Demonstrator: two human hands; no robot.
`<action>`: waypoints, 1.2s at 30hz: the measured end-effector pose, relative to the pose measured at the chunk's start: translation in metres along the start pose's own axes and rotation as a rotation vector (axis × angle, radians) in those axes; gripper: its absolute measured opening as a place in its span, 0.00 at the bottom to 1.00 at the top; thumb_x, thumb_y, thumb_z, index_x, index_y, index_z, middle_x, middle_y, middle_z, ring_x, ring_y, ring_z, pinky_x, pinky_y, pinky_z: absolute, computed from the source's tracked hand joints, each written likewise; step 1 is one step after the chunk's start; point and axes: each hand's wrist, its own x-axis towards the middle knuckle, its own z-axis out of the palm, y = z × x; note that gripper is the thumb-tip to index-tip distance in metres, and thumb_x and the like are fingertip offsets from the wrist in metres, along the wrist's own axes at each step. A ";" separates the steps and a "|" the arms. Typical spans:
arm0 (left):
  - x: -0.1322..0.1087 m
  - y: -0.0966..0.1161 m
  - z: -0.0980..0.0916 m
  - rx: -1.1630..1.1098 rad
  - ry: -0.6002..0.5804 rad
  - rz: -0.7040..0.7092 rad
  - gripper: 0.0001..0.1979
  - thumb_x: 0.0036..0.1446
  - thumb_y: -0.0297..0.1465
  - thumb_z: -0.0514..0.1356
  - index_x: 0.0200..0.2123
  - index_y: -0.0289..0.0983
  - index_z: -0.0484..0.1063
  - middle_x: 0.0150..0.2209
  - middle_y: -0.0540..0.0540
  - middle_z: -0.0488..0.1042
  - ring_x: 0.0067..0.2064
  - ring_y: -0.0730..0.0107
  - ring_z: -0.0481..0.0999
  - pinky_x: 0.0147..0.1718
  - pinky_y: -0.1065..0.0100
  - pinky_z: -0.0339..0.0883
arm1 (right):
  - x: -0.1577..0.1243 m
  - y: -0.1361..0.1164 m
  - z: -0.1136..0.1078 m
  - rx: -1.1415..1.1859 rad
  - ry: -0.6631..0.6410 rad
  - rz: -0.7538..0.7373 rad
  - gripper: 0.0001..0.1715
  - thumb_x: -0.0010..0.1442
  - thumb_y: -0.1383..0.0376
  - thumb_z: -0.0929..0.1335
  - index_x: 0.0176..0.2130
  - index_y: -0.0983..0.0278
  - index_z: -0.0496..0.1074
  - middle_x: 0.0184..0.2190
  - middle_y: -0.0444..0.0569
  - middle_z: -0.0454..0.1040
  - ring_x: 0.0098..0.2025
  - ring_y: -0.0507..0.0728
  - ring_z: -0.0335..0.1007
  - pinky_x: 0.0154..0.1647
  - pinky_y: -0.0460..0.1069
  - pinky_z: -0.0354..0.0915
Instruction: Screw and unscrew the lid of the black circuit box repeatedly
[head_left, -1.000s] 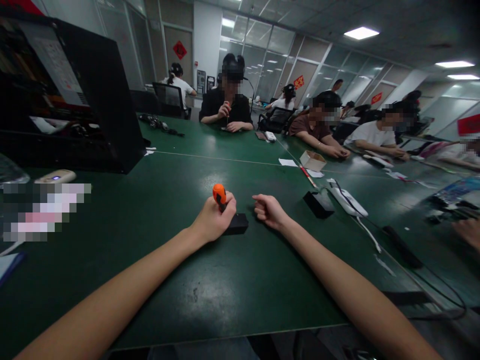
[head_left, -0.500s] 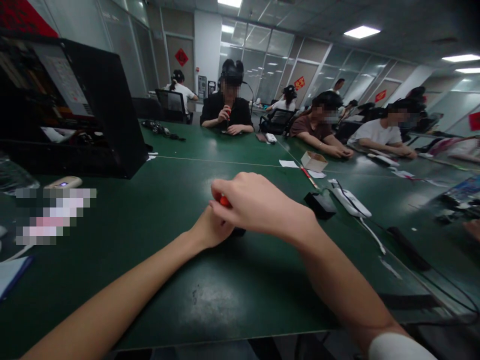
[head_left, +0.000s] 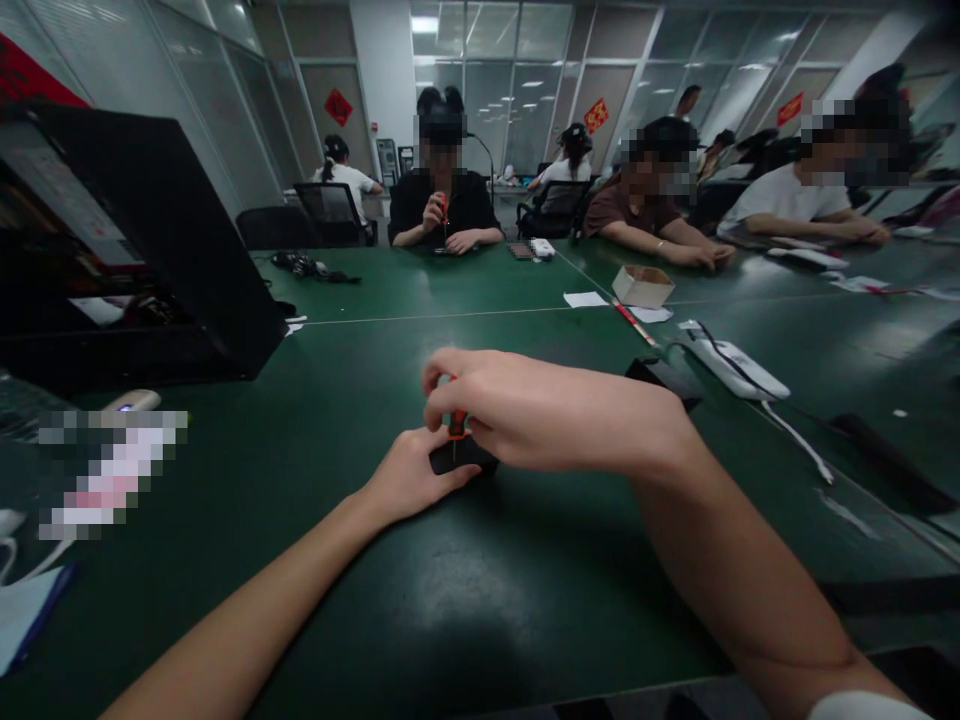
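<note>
My right hand (head_left: 499, 405) is closed around the handle of a red and black screwdriver (head_left: 457, 424), held upright with its shaft pointing down. Under it lies a black box-like piece (head_left: 452, 458) on the green table (head_left: 337, 400). Thumb and fingers of my left hand (head_left: 405, 475) grip that black piece from its left side. The screwdriver's tip meets or nearly meets the top of the piece; I cannot tell which. My right hand hides the far right part of the piece.
A black computer case (head_left: 202, 240) stands open at the left. To the right lie a black block (head_left: 664, 380), a white power strip (head_left: 735, 360) with cables, and a small open box (head_left: 643, 286). Across the table a person in black (head_left: 446, 205) holds another screwdriver.
My right hand has shifted its grip, so the screwdriver's lower handle and shaft now show. More of the black piece is visible between my left thumb and fingers. The view has tilted and moved slightly.
</note>
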 end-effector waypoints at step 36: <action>0.001 0.013 0.003 0.203 0.068 0.040 0.16 0.60 0.40 0.64 0.49 0.39 0.75 0.45 0.44 0.81 0.45 0.56 0.80 0.45 0.57 0.73 | -0.042 0.034 -0.022 -0.059 -0.283 0.514 0.21 0.54 0.71 0.66 0.43 0.59 0.83 0.40 0.50 0.82 0.39 0.57 0.77 0.36 0.47 0.64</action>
